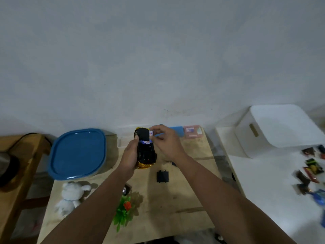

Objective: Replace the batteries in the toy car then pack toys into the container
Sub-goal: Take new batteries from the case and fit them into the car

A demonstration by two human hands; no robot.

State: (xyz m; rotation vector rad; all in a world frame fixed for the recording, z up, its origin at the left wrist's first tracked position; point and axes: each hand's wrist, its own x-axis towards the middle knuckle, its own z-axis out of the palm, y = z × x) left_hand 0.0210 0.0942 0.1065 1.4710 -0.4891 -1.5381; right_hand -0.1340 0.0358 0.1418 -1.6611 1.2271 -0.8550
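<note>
Evidently light, rigid plastic, the toy car (146,152) sits belly-up in the left hand (129,156), gripped along its side; at 12 o'clock, the right hand (164,143) pinches a small, slippery battery (151,133).

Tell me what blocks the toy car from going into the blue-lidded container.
The blue lid sits on the container, covering its opening. The left hand holds the toy car beside it; the right hand pinches a battery at the car.
</note>
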